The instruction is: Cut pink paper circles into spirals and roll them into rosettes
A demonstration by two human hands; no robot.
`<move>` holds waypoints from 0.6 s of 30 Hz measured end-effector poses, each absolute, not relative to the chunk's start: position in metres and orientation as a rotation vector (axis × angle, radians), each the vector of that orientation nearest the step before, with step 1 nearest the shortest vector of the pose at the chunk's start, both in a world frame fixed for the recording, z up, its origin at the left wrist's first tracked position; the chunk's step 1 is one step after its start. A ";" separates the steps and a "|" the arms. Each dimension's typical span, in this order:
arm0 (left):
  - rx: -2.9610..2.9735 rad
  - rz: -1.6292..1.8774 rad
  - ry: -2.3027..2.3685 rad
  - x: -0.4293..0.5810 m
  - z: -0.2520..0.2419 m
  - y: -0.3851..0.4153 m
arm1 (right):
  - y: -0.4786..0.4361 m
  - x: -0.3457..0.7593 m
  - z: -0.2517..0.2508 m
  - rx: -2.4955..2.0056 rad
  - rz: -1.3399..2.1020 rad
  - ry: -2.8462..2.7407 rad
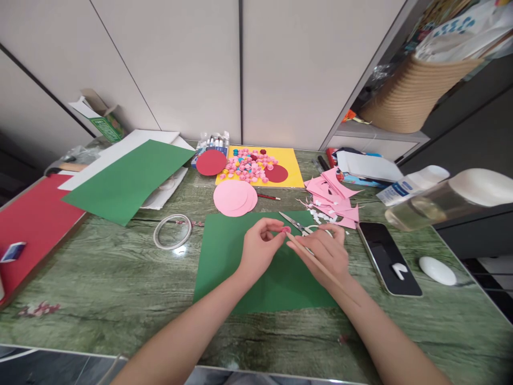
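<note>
My left hand (261, 243) is closed, pinching a small pink paper coil (286, 229) between thumb and fingertips. In my right hand (326, 254) is a thin wooden stick (318, 263), its tip at the coil and its other end lying back along my forearm. Both hands are over a green paper sheet (224, 262). Just behind the right fingers lie scissors (295, 223) with white handles, partly hidden by the hand. Pink paper circles (232, 198) lie beyond the sheet, near a dark red pencil (268, 197).
A yellow sheet (294, 166) bears many small pink, blue and yellow rolls (250, 168). Pink scraps (332, 195), a phone (387, 256), an earbud case (437, 270) and bottles (449, 198) stand or lie right. A tape roll (156, 233) and large coloured sheets (128, 179) lie left.
</note>
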State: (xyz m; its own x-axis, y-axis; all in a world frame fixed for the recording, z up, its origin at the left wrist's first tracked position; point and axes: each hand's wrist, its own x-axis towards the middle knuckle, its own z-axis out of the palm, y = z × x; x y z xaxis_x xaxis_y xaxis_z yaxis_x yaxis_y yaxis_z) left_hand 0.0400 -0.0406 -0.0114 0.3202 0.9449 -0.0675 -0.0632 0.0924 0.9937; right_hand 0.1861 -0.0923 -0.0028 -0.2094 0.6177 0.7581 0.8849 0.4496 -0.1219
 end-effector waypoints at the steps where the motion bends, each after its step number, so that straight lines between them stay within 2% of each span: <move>1: 1.230 0.946 0.954 0.040 -0.011 -0.041 | -0.092 0.187 -0.004 -1.257 -0.457 -1.923; 18: 1.241 0.914 0.932 0.043 -0.009 -0.048 | -0.091 0.183 0.002 -1.210 -0.573 -1.938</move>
